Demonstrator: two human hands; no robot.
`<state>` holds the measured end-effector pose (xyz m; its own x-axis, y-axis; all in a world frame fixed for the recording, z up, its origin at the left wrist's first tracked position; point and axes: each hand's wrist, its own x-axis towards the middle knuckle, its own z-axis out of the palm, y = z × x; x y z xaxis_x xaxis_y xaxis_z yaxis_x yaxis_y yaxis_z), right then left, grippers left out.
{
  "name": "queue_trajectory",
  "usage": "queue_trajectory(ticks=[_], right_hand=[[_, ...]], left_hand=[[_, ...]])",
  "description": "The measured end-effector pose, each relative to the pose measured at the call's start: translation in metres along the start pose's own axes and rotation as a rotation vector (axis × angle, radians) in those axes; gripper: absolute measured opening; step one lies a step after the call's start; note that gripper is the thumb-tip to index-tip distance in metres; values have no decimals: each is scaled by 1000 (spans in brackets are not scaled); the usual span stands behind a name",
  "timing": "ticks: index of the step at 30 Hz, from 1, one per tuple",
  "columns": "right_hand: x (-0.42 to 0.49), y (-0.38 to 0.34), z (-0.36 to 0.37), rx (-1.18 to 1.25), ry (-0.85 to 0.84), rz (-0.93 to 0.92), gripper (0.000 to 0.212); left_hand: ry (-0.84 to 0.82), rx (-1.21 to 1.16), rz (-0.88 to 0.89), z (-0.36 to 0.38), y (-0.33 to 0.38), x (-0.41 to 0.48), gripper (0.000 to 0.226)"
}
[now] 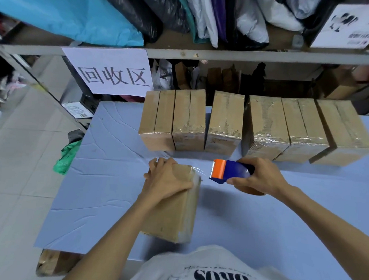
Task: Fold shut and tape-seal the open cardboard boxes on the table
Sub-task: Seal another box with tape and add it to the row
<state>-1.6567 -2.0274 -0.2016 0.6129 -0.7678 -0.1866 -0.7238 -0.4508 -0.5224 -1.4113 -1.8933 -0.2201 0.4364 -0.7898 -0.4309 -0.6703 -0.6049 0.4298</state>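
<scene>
A closed cardboard box (175, 216) lies on the blue table (104, 178) right in front of me, clear tape running along its top right edge and far end. My left hand (168, 179) presses flat on the box's far top. My right hand (256, 178) grips a blue tape dispenser (231, 171) with an orange front, held just right of the box's far corner. A thin strand of tape shows between box corner and dispenser. Several taped boxes (225, 120) stand in a row along the far table edge.
A metal shelf rack (205, 54) stands behind the table, loaded with plastic bags and a white carton (352, 24). A paper sign (112, 71) hangs from it. A green bag (67, 157) sits off the table's left edge, above tiled floor.
</scene>
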Motion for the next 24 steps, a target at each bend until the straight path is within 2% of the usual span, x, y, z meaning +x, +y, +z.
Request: queue_trajectory(ticks=[3,7,14,18,20,24], right_hand=[[0,-9,-10,35,55,-1,60],[1,-20,-23,-3,61,-26,66],[10,-30,-16,-154,16,-19,70],[19,-42,-8,-164,8,-32,67],[22,-52,-5,-166,16,-47,64],[33,-73,7,-165,39,-46,66]], left_hand=[[-18,-241,78,-11,2,2,78],[-45,-399,139,-14,2,6,65],[-139,-649,78,10,-9,9,62],[-164,-793,70,6,-19,5,59],[-92,-761,84,-4,-23,4,61],[216,-504,213,-16,-22,-7,53]])
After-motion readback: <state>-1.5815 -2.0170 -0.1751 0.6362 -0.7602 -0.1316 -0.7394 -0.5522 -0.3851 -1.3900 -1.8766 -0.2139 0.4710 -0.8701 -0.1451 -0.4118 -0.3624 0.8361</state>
